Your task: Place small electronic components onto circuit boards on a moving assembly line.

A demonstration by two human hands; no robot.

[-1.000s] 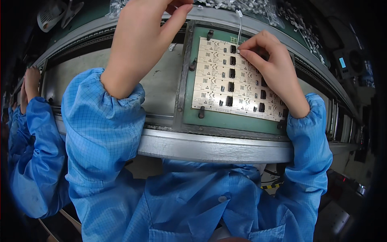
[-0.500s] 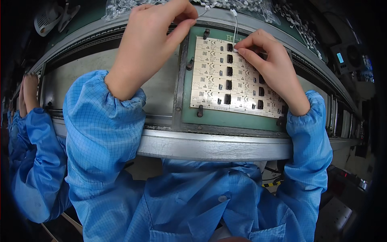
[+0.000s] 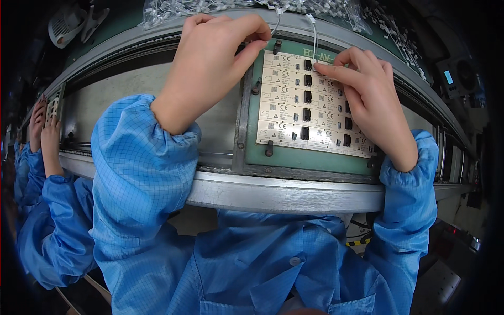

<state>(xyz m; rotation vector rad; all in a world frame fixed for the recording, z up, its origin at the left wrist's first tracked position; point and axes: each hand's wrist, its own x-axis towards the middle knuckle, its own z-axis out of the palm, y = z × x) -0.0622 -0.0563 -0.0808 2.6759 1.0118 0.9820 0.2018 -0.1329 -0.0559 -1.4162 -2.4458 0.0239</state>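
A panel of joined pale printed circuit boards (image 3: 278, 123) lies in a green fixture (image 3: 299, 160), each board bearing a black socket (image 3: 305, 133). My right hand (image 3: 367, 84) is at the panel's top row, its fingertips closed on the lower end of a thin white wire lead (image 3: 316, 42) beside the top socket. The lead's upper end has a white plug (image 3: 311, 19) resting on the rail. The plug under my fingertips is hidden. Over the fixture's upper left corner, my left hand (image 3: 215, 63) pinches another wire lead (image 3: 275, 25), whose white plug (image 3: 279, 10) shows above the fingers.
Clear bags of white-plugged leads (image 3: 210, 6) lie beyond the metal rail (image 3: 157, 31), with more loose leads (image 3: 396, 34) at right. Black pegs (image 3: 269, 149) stand around the panel. At far left, a co-worker's hands (image 3: 50, 128) are at another panel. A metal edge (image 3: 283, 197) runs in front.
The view has shifted slightly, moving everything rightward. My right forefinger has straightened over the plug, which showed white before. My left hand keeps its pinch. The co-worker's hands now are over a panel.
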